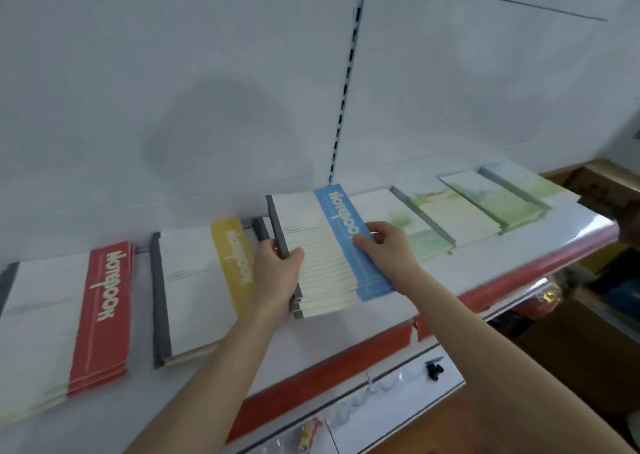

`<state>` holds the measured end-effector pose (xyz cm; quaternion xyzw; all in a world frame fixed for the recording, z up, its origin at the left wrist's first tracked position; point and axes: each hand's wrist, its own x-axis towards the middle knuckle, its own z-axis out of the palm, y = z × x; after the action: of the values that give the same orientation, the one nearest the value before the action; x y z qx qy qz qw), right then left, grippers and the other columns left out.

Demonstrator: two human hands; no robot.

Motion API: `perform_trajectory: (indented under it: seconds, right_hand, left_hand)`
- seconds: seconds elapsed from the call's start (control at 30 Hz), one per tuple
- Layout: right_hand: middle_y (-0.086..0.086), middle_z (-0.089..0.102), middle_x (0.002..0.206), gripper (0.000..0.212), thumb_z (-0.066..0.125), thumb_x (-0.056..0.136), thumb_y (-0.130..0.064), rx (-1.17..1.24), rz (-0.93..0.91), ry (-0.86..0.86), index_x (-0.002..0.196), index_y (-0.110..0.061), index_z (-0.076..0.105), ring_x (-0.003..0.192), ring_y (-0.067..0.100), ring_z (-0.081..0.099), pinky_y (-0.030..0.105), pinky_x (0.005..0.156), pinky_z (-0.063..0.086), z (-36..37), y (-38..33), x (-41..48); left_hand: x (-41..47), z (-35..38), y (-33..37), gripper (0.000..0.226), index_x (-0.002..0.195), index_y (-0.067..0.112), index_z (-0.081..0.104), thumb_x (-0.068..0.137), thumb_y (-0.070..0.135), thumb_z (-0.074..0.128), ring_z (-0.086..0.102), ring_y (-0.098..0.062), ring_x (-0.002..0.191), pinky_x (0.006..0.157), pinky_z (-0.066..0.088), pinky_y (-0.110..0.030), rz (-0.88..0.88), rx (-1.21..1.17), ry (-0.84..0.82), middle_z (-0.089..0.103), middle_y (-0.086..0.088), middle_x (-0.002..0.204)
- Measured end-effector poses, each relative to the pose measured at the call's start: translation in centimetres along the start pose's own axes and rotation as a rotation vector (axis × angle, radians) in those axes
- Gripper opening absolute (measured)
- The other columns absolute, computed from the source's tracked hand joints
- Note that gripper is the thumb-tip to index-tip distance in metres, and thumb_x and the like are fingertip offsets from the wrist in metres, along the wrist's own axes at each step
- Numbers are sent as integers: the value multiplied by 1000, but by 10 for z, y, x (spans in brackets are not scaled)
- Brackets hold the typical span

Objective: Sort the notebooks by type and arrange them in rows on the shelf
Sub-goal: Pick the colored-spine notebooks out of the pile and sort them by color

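Observation:
A stack of white notebooks with a blue band (325, 252) lies on the white shelf (346, 329), near its middle. My left hand (277, 273) grips the stack's grey spine side. My right hand (384, 249) presses on the blue band at the stack's right edge. To the left lies a stack with a yellow band (201, 280), and at the far left a stack with a red band (69, 322). Green-patterned notebooks (460, 211) lie in overlapping stacks to the right.
The shelf has a red front strip (311, 377) and a white back panel with a slotted upright (349, 72). A lower shelf (381, 405) holds small packets. Brown cardboard boxes (602, 183) stand at the right.

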<state>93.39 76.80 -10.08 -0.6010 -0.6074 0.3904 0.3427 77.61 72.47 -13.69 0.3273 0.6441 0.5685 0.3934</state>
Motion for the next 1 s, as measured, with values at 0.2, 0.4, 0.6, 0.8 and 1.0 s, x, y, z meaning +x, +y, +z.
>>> perform_trajectory:
  seconds: [0.2, 0.4, 0.6, 0.8, 1.0]
  right_hand:
    - [10, 64, 96, 19, 60, 87, -16, -31, 18, -101, 103, -6, 59, 88, 27, 62, 37, 78, 50, 19, 13, 35]
    - [9, 65, 102, 23, 57, 90, -18, -147, -46, -93, 108, -5, 59, 88, 23, 60, 33, 77, 47, 25, 20, 42]
    - [9, 61, 103, 23, 54, 91, -20, -252, -47, -126, 108, -4, 56, 96, 25, 57, 23, 69, 39, 36, 31, 45]
    - [15, 58, 115, 29, 46, 95, -15, -452, -136, -188, 116, 2, 55, 104, 28, 53, 26, 81, 37, 37, 32, 48]
    - [15, 60, 108, 27, 44, 97, -23, -603, -213, -351, 100, 0, 58, 101, 28, 55, 30, 78, 38, 18, 14, 61]
  left_hand:
    - [9, 11, -10, 23, 108, 17, 49, 89, 4, 48, 56, -9, 74, 51, 40, -22, 22, 91, 98, 57, 9, 87]
    - [17, 15, -26, 50, 138, 18, 35, 90, 8, 44, 53, -22, 110, 84, 51, -37, 8, 236, 67, 48, 1, 131]
    - [22, 19, -28, 40, 121, 8, 44, 83, -6, 41, 47, -24, 114, 100, 42, -43, 61, 365, 52, 46, -4, 121]
    - [25, 21, -29, 27, 108, -3, 49, 83, -6, 41, 41, -31, 120, 99, 39, -36, 69, 624, 14, 36, -19, 131]
    - [8, 18, -8, 32, 123, 2, 47, 95, 18, 42, 18, -27, 140, 111, 21, -29, 208, 865, -87, 19, -17, 150]
